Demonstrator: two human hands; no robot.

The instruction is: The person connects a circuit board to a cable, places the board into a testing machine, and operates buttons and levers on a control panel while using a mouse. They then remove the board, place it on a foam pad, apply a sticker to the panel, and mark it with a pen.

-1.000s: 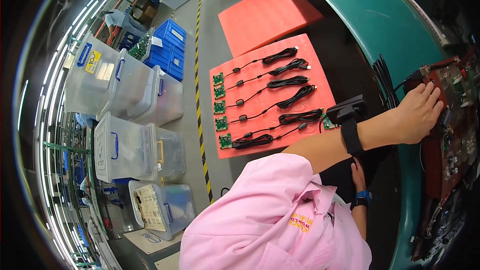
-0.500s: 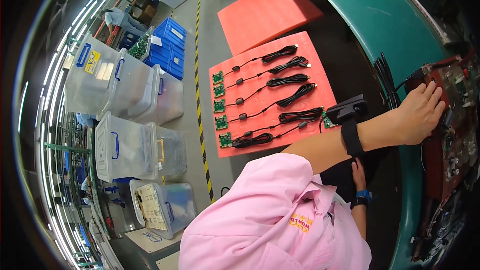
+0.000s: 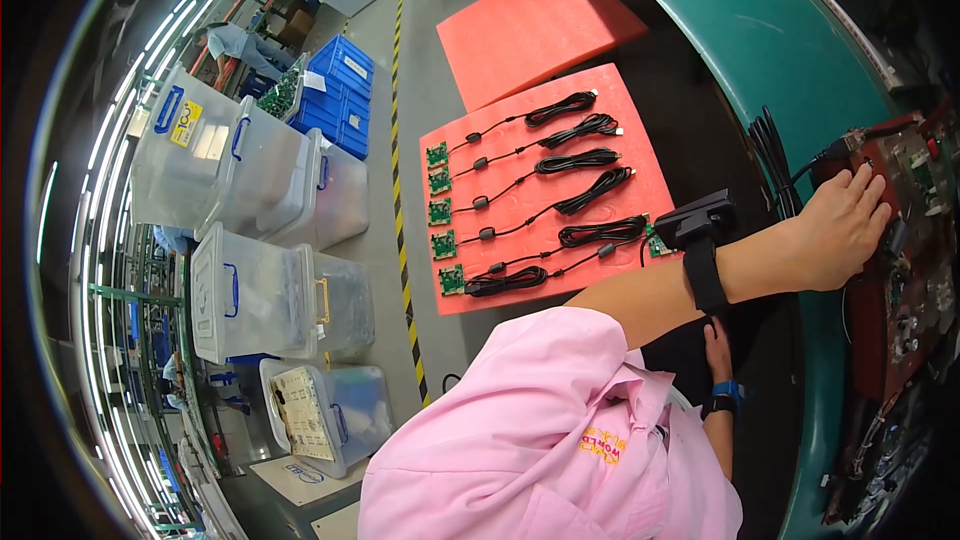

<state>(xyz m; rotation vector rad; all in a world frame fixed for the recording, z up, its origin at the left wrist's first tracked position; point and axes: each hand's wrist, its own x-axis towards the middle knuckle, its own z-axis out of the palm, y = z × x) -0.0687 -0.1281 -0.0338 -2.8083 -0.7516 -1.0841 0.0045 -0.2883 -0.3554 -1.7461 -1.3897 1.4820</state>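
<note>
My left hand (image 3: 840,230) lies over the near edge of a dark red fixture (image 3: 880,310) on the right, fingers stretched and slightly apart; its thumb side is hidden. On that wrist a black strap (image 3: 706,278) carries a black device (image 3: 697,219). Lower down, my right hand (image 3: 718,352) rests against dark trousers with its fingers extended, wearing a blue band (image 3: 728,390). Beside my left forearm, a pink foam block (image 3: 540,180) bears several small green circuit boards (image 3: 439,211) with coiled black cables (image 3: 577,161). Another green board (image 3: 656,243) sits at its right edge.
A green bench (image 3: 740,30) curves along the right, with a black cable bundle (image 3: 768,160) on it. A second foam block (image 3: 540,30) lies beyond. Clear plastic bins (image 3: 255,305) and blue crates (image 3: 335,90) stand left of a striped floor line (image 3: 402,240). Other people are in the background.
Both my hands stay where they were. At the far upper left a background person has shifted slightly.
</note>
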